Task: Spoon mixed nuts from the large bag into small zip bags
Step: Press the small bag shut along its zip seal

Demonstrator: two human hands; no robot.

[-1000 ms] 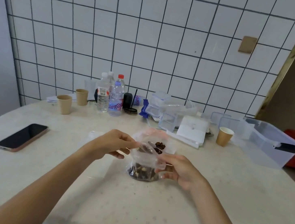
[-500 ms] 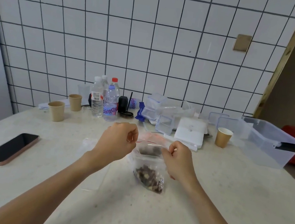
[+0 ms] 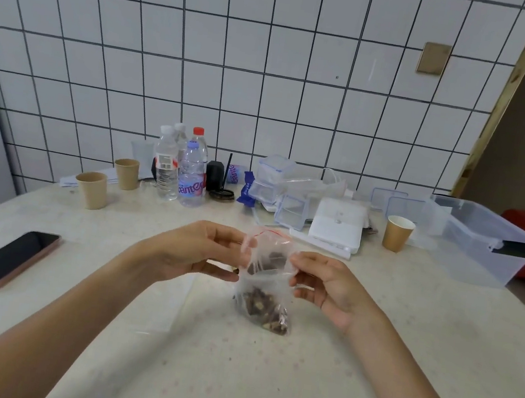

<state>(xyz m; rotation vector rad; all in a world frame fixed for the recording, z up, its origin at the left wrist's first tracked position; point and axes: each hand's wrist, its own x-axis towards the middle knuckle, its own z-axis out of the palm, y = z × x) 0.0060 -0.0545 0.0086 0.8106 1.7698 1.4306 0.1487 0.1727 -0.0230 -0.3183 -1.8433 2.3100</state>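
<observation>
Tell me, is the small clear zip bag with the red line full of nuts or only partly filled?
Partly filled. The small clear zip bag holds brown nuts only in its bottom; the upper part looks mostly empty.

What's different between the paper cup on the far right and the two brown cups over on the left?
The right paper cup shows a white inside; the two left paper cups look brown inside and out. The right one stands alone beside the clear plastic bin; the left two stand near each other beside the water bottles. All three are upright on the table, brown outside and alike in shape.
</observation>
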